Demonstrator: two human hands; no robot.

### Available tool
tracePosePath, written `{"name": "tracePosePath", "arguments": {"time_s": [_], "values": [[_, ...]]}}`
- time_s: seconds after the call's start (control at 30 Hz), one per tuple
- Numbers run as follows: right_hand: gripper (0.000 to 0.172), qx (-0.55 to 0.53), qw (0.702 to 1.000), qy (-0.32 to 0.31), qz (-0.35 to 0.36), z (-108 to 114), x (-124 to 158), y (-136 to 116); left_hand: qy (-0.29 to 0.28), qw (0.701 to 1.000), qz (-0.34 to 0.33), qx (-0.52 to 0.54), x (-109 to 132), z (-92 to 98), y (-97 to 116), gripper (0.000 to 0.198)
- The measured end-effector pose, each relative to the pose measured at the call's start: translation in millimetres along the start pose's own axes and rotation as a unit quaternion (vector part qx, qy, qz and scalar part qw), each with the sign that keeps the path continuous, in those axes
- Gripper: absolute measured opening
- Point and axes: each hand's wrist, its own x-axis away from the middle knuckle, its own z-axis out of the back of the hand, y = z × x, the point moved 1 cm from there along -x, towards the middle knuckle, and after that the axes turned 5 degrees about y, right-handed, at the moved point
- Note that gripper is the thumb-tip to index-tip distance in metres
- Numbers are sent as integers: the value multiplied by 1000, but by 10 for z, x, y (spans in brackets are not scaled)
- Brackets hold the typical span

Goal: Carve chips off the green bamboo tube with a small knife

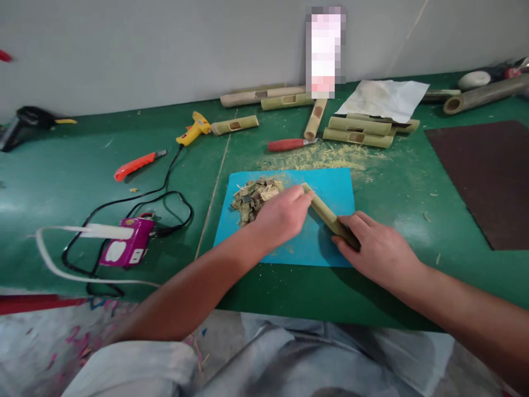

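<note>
A pale green bamboo tube (324, 211) is held aslant above a blue sheet (289, 248), its far end pointing up and left. My left hand (287, 210) closes its fingers on the far end. Around the near end are the thumb and fingers of my right hand (374, 241). Beside my left hand a heap of bamboo chips (250, 203) rests on the sheet; my hand covers part of it. Beyond the sheet lies a red-handled knife (289, 144), with pale shavings (326, 157) scattered near it.
Several notched bamboo tubes (357, 137) lie toward the wall, some under a white paper (380, 99). At left are a yellow glue gun (194, 129), an orange cutter (138, 165), a magenta power adapter (128, 242) and looped cords. A dark brown board (487, 182) lies at right.
</note>
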Motion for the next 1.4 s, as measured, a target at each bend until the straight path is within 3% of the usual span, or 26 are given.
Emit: {"name": "tracePosePath", "arguments": {"time_s": [0.3, 0.43, 0.53, 0.9, 1.03, 1.13, 1.27, 1.4], "values": [[19, -23, 1000, -3, -5, 15, -1, 11, -5, 1000, -9, 6, 26, 0, 34, 38], [21, -30, 1000, -5, -8, 19, -5, 13, 12, 999, 0, -39, 16, 1, 22, 40], [20, -26, 1000, -10, -9, 16, -7, 8, -9, 1000, -15, -14, 22, 3, 35, 38], [21, -27, 1000, 2, -9, 5, -5, 19, 11, 1000, 12, 1, 33, 16, 57, 38], [22, -28, 1000, -3, -5, 0, -3, 25, -1, 999, -29, 35, 53, 1, 84, 39], [23, -32, 999, -6, -11, 1, -3, 30, 24, 1000, 4, 7, 59, 3, 67, 39], [22, -30, 999, -9, -13, -2, -3, 30, -2, 1000, -13, 18, 45, 1, 38, 38], [22, -20, 1000, -6, -11, 2, -2, 14, 19, 999, 19, -24, 4, 15, -66, 38]]}}
